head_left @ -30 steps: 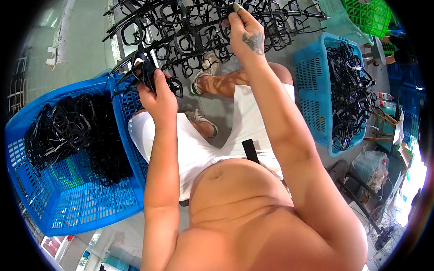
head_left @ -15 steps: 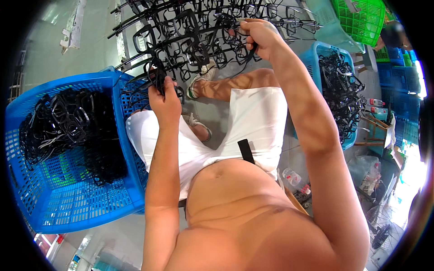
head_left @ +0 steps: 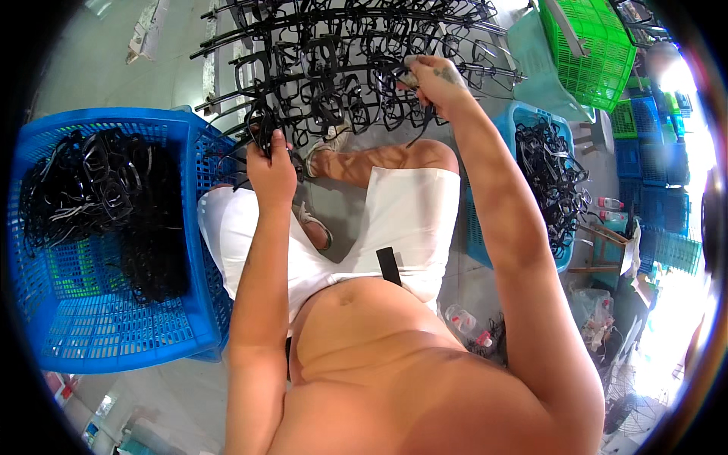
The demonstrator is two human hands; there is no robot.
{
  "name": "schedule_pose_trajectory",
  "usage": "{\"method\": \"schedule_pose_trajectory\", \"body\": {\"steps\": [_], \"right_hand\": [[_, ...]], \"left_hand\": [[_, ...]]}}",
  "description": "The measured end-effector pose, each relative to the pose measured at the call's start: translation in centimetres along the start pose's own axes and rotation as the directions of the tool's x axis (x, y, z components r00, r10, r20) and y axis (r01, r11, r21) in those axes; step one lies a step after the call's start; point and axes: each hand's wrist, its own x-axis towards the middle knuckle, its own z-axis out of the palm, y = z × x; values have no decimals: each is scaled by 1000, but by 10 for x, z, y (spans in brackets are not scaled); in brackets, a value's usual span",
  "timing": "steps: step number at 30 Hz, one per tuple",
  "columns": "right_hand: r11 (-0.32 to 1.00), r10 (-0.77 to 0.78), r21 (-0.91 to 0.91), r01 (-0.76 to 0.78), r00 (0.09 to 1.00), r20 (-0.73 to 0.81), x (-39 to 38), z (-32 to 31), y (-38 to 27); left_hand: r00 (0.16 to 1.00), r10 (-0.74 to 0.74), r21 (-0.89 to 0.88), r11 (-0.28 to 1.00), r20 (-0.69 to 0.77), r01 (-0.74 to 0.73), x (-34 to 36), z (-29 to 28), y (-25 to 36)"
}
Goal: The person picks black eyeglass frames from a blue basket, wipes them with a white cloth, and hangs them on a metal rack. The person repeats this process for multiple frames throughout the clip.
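Ahead of me, many black eyeglass frames (head_left: 322, 61) hang in rows along dark rods (head_left: 227, 98). My left hand (head_left: 271, 168) is closed around a bunch of black eyeglass frames (head_left: 262, 129) at the near left end of the rows. Farther right and higher, my right hand (head_left: 440, 87) has its fingers pinched on a black eyeglass frame at a rod; a thin temple arm dangles below the hand. The fingers partly hide that frame.
On my left stands a blue basket (head_left: 114, 350) heaped with black frames. A light blue basket (head_left: 565, 262) of frames is on the right, near a green crate (head_left: 599, 57). A plastic bottle (head_left: 462, 322) lies by my seat, and a fan (head_left: 629, 406) stands at lower right.
The view has shifted, so the rods and baskets sit differently in it. My right hand has come slightly nearer along the hanging frames. My left hand keeps its grip on the bunch.
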Motion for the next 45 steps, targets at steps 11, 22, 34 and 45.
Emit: {"method": "schedule_pose_trajectory", "body": {"steps": [11,22,34,45], "right_hand": [[953,-147,261,156,988,-55,-25,11,35],[974,-125,-176,139,988,93,-20,-29,-29],[889,-275,338,308,951,-143,-39,35,11],[895,-366,172,413,897,-248,-13,62,37]], "left_hand": [[992,-119,20,993,-35,120,13,-29,43],[997,-9,340,940,82,-20,74,-16,66],[966,-167,260,959,196,113,78,-19,64],[978,-116,215,974,174,78,73,-18,60]]}}
